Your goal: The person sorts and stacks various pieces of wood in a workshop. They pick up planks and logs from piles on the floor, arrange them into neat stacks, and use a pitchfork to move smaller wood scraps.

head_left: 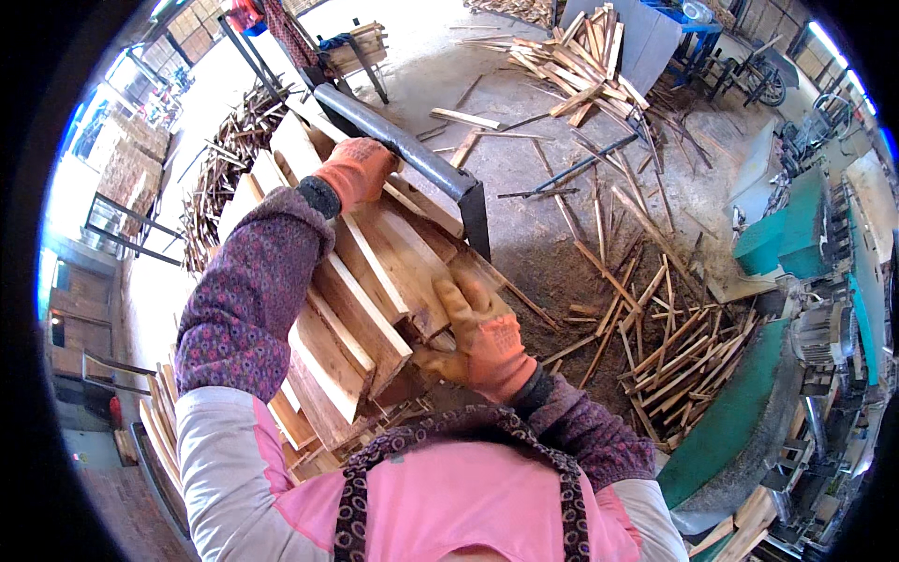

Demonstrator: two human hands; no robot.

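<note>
Wooden boards (361, 318), long axes slanting down-right

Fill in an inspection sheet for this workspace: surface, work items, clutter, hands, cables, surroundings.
Surface: grey concrete floor, brown powdery sawdust scattered on it.
Work items: long pale-brown wooden boards, stacked and overlapping.
Clutter: loose heap of thin wooden strips, right of the boards.
Hands: orange-gloved left hand over the boards' far part, hold unclear; orange-and-yellow-gloved right hand around one board's near end.
Cables: nothing seen for certain.
Surroundings: green metal machine at right; dark cylindrical metal bar beyond the boards.
</note>
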